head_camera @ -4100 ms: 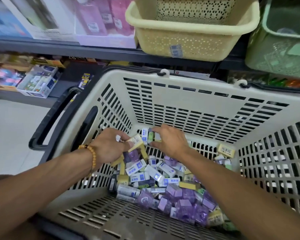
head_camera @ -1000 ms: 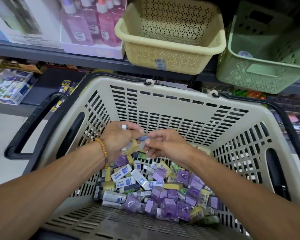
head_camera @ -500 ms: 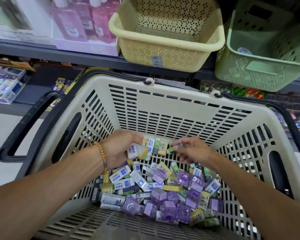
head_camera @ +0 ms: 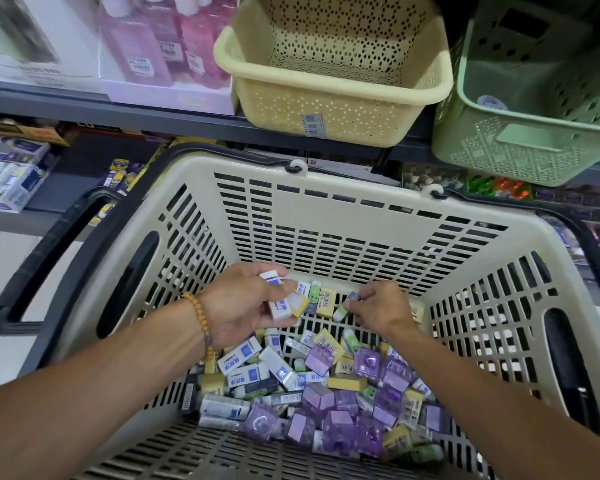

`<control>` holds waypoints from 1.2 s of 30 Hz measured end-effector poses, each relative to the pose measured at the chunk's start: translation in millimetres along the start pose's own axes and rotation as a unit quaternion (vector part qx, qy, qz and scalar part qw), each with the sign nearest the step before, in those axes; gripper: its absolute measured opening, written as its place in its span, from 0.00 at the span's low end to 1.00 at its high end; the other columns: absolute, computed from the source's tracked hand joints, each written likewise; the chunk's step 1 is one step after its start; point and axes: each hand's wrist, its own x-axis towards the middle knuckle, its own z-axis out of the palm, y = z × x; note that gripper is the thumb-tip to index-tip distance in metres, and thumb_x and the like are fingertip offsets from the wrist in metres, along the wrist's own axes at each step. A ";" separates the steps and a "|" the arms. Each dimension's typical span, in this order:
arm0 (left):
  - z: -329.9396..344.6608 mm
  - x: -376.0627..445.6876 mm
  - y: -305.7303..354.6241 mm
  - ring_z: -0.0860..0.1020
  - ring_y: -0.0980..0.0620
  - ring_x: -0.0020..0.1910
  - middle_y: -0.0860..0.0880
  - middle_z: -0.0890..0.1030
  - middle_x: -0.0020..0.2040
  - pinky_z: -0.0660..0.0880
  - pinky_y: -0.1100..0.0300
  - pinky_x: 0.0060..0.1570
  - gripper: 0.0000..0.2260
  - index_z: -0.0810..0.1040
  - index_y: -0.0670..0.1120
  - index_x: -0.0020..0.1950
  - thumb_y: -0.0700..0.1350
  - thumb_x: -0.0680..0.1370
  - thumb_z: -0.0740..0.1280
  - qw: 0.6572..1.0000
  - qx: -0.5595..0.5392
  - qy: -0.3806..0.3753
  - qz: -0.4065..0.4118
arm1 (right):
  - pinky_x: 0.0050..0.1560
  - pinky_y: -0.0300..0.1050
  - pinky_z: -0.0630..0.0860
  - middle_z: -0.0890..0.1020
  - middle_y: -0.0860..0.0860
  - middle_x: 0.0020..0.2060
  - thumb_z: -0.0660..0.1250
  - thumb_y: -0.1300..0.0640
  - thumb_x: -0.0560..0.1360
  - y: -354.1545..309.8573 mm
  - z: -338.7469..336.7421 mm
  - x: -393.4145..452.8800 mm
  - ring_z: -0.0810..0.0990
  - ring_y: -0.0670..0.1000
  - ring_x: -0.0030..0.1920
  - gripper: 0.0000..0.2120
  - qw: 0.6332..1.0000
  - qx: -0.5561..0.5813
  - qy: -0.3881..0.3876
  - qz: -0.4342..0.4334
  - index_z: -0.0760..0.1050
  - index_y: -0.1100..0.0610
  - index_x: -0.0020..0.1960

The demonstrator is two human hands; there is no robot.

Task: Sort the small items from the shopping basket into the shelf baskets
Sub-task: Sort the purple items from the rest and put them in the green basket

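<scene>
Both hands low inside shopping basket (head_camera: 326,216). Left hand (head_camera: 243,306) grips several small boxes (head_camera: 286,304); right hand (head_camera: 378,308) pinches one green-white item (head_camera: 341,312). Loose pile (head_camera: 312,386) lies just below them.

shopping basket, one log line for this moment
stage: picking | left hand: holds several small boxes | right hand: pinches green-white item | shopping basket: many left | yellow shelf basket: contents unseen
</scene>
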 end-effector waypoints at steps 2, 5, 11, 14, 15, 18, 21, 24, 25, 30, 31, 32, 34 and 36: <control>0.3 0.4 -0.2 0.84 0.42 0.47 0.39 0.83 0.52 0.83 0.50 0.38 0.11 0.76 0.37 0.55 0.31 0.74 0.68 1.000 0.004 0.003 0.003 | 0.48 0.50 0.83 0.84 0.57 0.43 0.74 0.65 0.72 -1.6 0.2 0.8 0.85 0.54 0.43 0.08 0.998 0.049 -0.030 0.014 0.81 0.62 0.51; 1.9 1.9 -1.4 0.83 0.42 0.50 0.38 0.83 0.53 0.82 0.50 0.45 0.10 0.76 0.37 0.54 0.31 0.74 0.68 1.000 0.012 0.009 0.016 | 0.55 0.47 0.81 0.83 0.55 0.51 0.68 0.65 0.77 -6.7 -1.5 -4.5 0.83 0.51 0.49 0.08 0.999 0.012 -0.039 -0.036 0.79 0.60 0.55; 6.3 -0.4 -4.0 0.83 0.45 0.47 0.38 0.83 0.50 0.83 0.56 0.42 0.10 0.79 0.39 0.53 0.30 0.74 0.68 0.998 0.021 0.007 0.055 | 0.40 0.45 0.82 0.86 0.53 0.40 0.66 0.50 0.79 -46.5 -10.6 -39.3 0.84 0.50 0.39 0.10 0.966 0.131 -0.202 -0.091 0.82 0.54 0.48; 6.9 -2.1 -3.1 0.84 0.46 0.45 0.40 0.84 0.49 0.82 0.58 0.40 0.09 0.79 0.40 0.54 0.32 0.74 0.69 0.997 0.032 0.009 0.075 | 0.38 0.37 0.80 0.86 0.53 0.40 0.71 0.55 0.76 -59.1 -9.6 -49.7 0.85 0.49 0.39 0.07 0.939 0.127 -0.308 -0.088 0.81 0.56 0.52; 7.2 -2.3 -3.1 0.84 0.47 0.45 0.41 0.84 0.49 0.82 0.58 0.39 0.09 0.79 0.40 0.53 0.33 0.74 0.70 0.996 0.043 0.015 0.081 | 0.37 0.36 0.79 0.86 0.53 0.40 0.70 0.58 0.76 -58.4 -9.9 -49.8 0.85 0.49 0.38 0.06 0.938 0.123 -0.312 -0.085 0.80 0.58 0.53; 7.9 -1.1 -3.0 0.84 0.46 0.47 0.41 0.84 0.51 0.82 0.57 0.40 0.09 0.79 0.40 0.56 0.36 0.76 0.69 0.991 0.084 0.050 0.089 | 0.37 0.38 0.79 0.85 0.55 0.42 0.68 0.62 0.77 -48.8 -21.3 -43.1 0.83 0.49 0.38 0.07 0.956 0.140 -0.255 -0.046 0.78 0.59 0.55; 6.9 -0.4 -1.1 0.83 0.44 0.48 0.39 0.83 0.52 0.82 0.55 0.42 0.10 0.79 0.40 0.58 0.40 0.77 0.68 0.989 0.103 0.068 0.080 | 0.38 0.39 0.77 0.81 0.55 0.42 0.64 0.62 0.80 -27.4 -42.6 -30.5 0.79 0.49 0.38 0.09 0.986 0.046 -0.161 -0.015 0.77 0.57 0.59; 7.2 -1.5 0.1 0.83 0.47 0.42 0.41 0.84 0.47 0.82 0.55 0.42 0.06 0.80 0.42 0.53 0.41 0.77 0.69 0.986 0.133 0.068 0.079 | 0.32 0.37 0.76 0.78 0.53 0.37 0.66 0.62 0.78 -11.3 -52.8 -22.5 0.77 0.47 0.33 0.04 0.989 -0.039 -0.144 0.017 0.79 0.57 0.50; 7.1 -1.4 -0.1 0.82 0.48 0.40 0.42 0.84 0.45 0.82 0.56 0.42 0.04 0.81 0.43 0.50 0.41 0.77 0.70 0.984 0.143 0.072 0.082 | 0.32 0.37 0.77 0.79 0.54 0.37 0.68 0.63 0.77 -8.3 -53.1 -19.7 0.78 0.47 0.33 0.03 0.988 -0.036 -0.145 0.030 0.79 0.59 0.50; 4.3 0.4 -0.8 0.82 0.51 0.38 0.44 0.85 0.45 0.80 0.63 0.35 0.05 0.81 0.42 0.50 0.39 0.75 0.72 0.973 0.194 0.097 0.082 | 0.36 0.39 0.78 0.82 0.56 0.42 0.69 0.68 0.75 -3.4 -49.4 -10.0 0.80 0.48 0.37 0.05 0.989 0.025 -0.136 0.059 0.80 0.61 0.50; 4.0 0.5 -0.9 0.82 0.51 0.37 0.43 0.85 0.45 0.79 0.63 0.33 0.05 0.81 0.42 0.51 0.39 0.75 0.72 0.972 0.197 0.101 0.081 | 0.37 0.39 0.78 0.82 0.56 0.44 0.68 0.67 0.76 -2.7 -48.4 -8.2 0.80 0.48 0.39 0.07 0.990 0.020 -0.129 0.057 0.79 0.60 0.52; 3.9 0.7 -1.1 0.82 0.51 0.37 0.43 0.85 0.45 0.78 0.64 0.31 0.05 0.81 0.42 0.51 0.39 0.75 0.71 0.971 0.199 0.104 0.081 | 0.40 0.40 0.78 0.82 0.56 0.46 0.68 0.67 0.76 -2.9 -47.1 -6.5 0.79 0.49 0.41 0.08 0.991 0.011 -0.120 0.053 0.79 0.58 0.53; 3.9 0.9 -1.2 0.82 0.51 0.36 0.44 0.85 0.45 0.77 0.64 0.30 0.05 0.81 0.44 0.50 0.38 0.76 0.71 0.969 0.204 0.111 0.084 | 0.43 0.39 0.78 0.81 0.54 0.48 0.68 0.68 0.75 -4.8 -42.5 -3.2 0.80 0.48 0.45 0.09 0.995 0.015 -0.092 0.042 0.80 0.56 0.52; 3.1 1.5 -1.6 0.82 0.52 0.36 0.44 0.85 0.44 0.77 0.64 0.29 0.04 0.82 0.44 0.48 0.37 0.76 0.71 0.967 0.212 0.114 0.083 | 0.48 0.40 0.80 0.81 0.53 0.49 0.70 0.69 0.74 -6.4 -35.8 -0.2 0.81 0.49 0.46 0.09 0.997 0.036 -0.058 0.036 0.80 0.56 0.47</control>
